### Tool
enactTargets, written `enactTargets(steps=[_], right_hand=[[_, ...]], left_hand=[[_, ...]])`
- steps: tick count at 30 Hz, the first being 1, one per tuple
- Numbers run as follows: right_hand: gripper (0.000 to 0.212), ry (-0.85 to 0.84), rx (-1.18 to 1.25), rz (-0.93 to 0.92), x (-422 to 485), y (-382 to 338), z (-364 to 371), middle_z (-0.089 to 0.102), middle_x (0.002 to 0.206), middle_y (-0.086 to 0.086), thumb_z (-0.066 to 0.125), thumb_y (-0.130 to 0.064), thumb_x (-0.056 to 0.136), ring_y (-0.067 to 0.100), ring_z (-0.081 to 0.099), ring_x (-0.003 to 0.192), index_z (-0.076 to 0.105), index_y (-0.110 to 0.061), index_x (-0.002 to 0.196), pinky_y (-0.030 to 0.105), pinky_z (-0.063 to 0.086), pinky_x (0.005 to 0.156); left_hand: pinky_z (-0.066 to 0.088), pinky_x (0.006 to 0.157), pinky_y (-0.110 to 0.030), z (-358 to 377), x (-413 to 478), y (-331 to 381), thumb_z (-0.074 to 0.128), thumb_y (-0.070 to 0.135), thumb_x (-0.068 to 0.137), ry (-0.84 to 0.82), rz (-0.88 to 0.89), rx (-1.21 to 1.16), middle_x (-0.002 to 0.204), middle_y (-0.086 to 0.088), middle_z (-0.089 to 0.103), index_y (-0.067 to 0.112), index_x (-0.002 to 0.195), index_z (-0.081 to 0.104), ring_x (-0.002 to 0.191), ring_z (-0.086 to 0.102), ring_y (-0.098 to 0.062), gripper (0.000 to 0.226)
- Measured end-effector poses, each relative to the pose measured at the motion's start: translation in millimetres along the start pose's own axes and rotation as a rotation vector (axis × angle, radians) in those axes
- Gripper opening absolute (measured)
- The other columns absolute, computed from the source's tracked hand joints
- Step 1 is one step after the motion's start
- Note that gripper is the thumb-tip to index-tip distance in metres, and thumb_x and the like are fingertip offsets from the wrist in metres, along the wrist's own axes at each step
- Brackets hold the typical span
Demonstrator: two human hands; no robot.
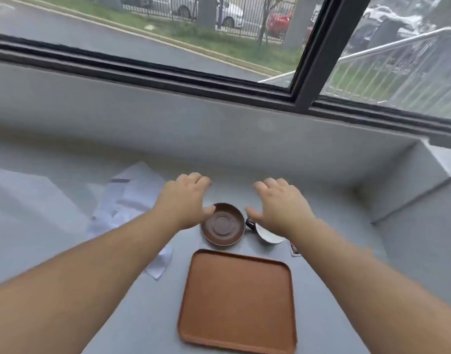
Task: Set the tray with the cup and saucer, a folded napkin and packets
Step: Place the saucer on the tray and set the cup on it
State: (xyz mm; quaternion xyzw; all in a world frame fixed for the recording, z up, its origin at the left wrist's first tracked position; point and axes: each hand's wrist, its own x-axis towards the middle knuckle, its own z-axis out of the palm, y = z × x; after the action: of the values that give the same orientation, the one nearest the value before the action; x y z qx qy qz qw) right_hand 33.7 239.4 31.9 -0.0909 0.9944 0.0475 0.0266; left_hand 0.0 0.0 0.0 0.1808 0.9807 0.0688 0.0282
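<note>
Reaching with both hands spread wide, holding nothing: left hand [185,200] thumb at the saucer [222,224] rim, right hand [280,204] over the cup [268,235]. Best to pinch the saucer rim, set it mid-tray [237,300], then the cup. Napkin [127,200] crumpled left, packet [294,249] half hidden right. Grey desk [334,264], big window [168,34], cars outside.

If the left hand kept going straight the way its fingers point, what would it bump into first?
Probably nothing close. The left hand points away from the person over bare grey counter, so the low wall under the window looks like the first thing it would meet, though depth is hard to judge.
</note>
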Motion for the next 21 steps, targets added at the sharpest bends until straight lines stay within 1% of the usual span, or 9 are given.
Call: enactTargets(steps=[6,8,11,13,15,16,19,20,21], right_hand=[[0.062,-0.154,0.072,-0.067,37.9,-0.6,97.6,0.062,0.122,0.005,0.047,-0.066,0.087,0.03,0.053,0.115,0.054,-0.023,0.13,0.043,0.045,0.09],[0.063,-0.166,0.079,-0.066,51.4,3.6,119.2,0.064,0.121,0.006,0.049,-0.066,0.087,0.031,0.054,0.115,0.052,-0.021,0.131,0.044,0.045,0.091],[0.061,-0.221,0.075,-0.055,69.6,5.4,145.6,0.067,0.112,0.01,0.051,-0.061,0.09,0.033,0.055,0.108,0.048,-0.019,0.134,0.042,0.039,0.085],[0.059,-0.275,0.114,-0.039,80.6,5.0,157.4,0.069,0.107,0.013,0.054,-0.053,0.093,0.036,0.055,0.108,0.044,-0.017,0.138,0.045,0.039,0.095],[0.055,-0.315,0.146,-0.038,88.3,3.0,166.5,0.07,0.107,0.014,0.056,-0.041,0.094,0.037,0.055,0.109,0.04,-0.015,0.14,0.049,0.037,0.107],[0.052,-0.317,0.151,-0.026,90.8,2.4,170.7,0.071,0.106,0.014,0.056,-0.033,0.094,0.037,0.055,0.105,0.04,-0.014,0.14,0.048,0.038,0.105],[0.046,-0.31,0.259,0.081,96.0,-1.5,173.9,0.068,0.101,0.014,0.056,-0.014,0.091,0.035,0.052,0.091,0.044,-0.013,0.136,0.037,0.039,0.076],[0.044,-0.315,0.312,0.119,97.0,-4.1,171.5,0.067,0.104,0.015,0.056,-0.013,0.091,0.036,0.055,0.094,0.047,-0.012,0.134,0.036,0.04,0.072],[0.042,-0.314,0.358,0.144,98.0,-7.1,168.2,0.067,0.108,0.015,0.056,-0.014,0.091,0.036,0.057,0.1,0.049,-0.011,0.132,0.036,0.043,0.072]], left_hand=[[0.052,0.091,-0.044,90.4,12.4,0.3,0.057,0.064,0.083,-0.182,-0.159,-0.035,0.136,-0.001,0.06,0.026,0.138,0.05,0.122,0.056,-0.029,0.068],[0.053,0.086,-0.043,112.2,15.9,0.9,0.058,0.065,0.081,-0.238,-0.216,-0.065,0.127,-0.003,0.064,0.025,0.135,0.05,0.116,0.059,-0.03,0.067],[0.053,0.075,-0.04,136.6,21.3,4.3,0.058,0.064,0.081,-0.331,-0.349,-0.166,0.105,-0.002,0.069,0.023,0.132,0.046,0.1,0.064,-0.029,0.067],[0.052,0.068,-0.039,148.6,25.8,5.9,0.061,0.059,0.082,-0.336,-0.425,-0.271,0.089,0.002,0.065,0.021,0.132,0.044,0.09,0.064,-0.027,0.065],[0.047,0.064,-0.036,155.3,31.6,6.5,0.064,0.051,0.087,-0.317,-0.494,-0.37,0.08,0.005,0.06,0.019,0.138,0.042,0.087,0.064,-0.028,0.064],[0.046,0.066,-0.036,157.2,34.3,5.2,0.065,0.045,0.089,-0.312,-0.526,-0.418,0.082,0.004,0.061,0.019,0.142,0.04,0.09,0.065,-0.029,0.065],[0.051,0.077,-0.037,156.8,39.7,-3.9,0.061,0.023,0.091,-0.28,-0.605,-0.525,0.102,-0.005,0.071,0.018,0.147,0.041,0.103,0.067,-0.031,0.06],[0.054,0.078,-0.037,154.0,39.7,-7.4,0.059,0.018,0.09,-0.268,-0.62,-0.547,0.106,-0.007,0.073,0.017,0.143,0.049,0.102,0.068,-0.032,0.054],[0.057,0.078,-0.038,151.9,39.3,-11.8,0.058,0.014,0.088,-0.259,-0.631,-0.577,0.103,-0.008,0.075,0.015,0.133,0.058,0.096,0.072,-0.031,0.045]])
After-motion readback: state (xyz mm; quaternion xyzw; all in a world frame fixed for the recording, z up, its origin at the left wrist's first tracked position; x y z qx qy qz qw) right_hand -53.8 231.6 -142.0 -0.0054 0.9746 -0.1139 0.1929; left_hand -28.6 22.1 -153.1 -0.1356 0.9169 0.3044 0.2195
